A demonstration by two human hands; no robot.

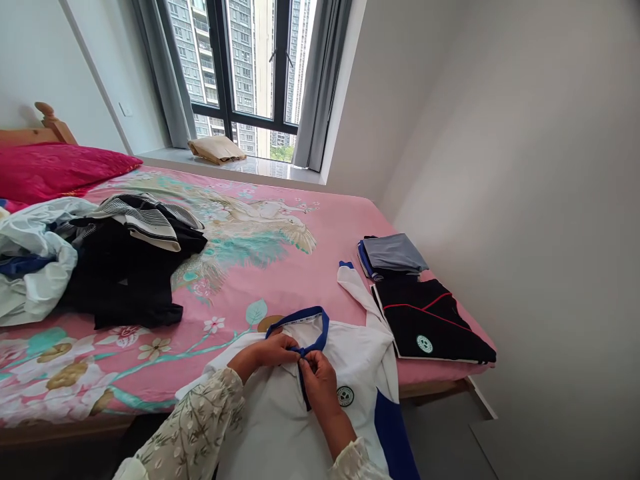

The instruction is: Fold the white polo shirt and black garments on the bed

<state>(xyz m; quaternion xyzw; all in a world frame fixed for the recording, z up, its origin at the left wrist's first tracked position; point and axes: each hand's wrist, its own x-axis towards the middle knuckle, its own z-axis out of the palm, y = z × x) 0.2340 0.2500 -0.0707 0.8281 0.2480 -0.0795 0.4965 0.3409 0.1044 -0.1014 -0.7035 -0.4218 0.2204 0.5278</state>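
A white polo shirt [270, 407] with a blue collar and blue side panels lies face up over the bed's near edge. Its lower part hangs toward me. My left hand [274, 350] pinches the collar's front on its left side. Close beside it, my right hand [320, 380] grips the placket edge just under the collar, fingertips pressed together. Both hands meet at the neck opening; any button there is hidden by the fingers. A round dark badge [345, 396] shows on the chest, right of my right hand. One sleeve stretches up across the sheet.
Folded clothes [395, 253] and a folded black garment with red piping [430, 323] lie along the bed's right side. A loose clothes heap [125, 267] and a red pillow [60, 167] are at left. A folded tan item [217, 149] rests on the windowsill.
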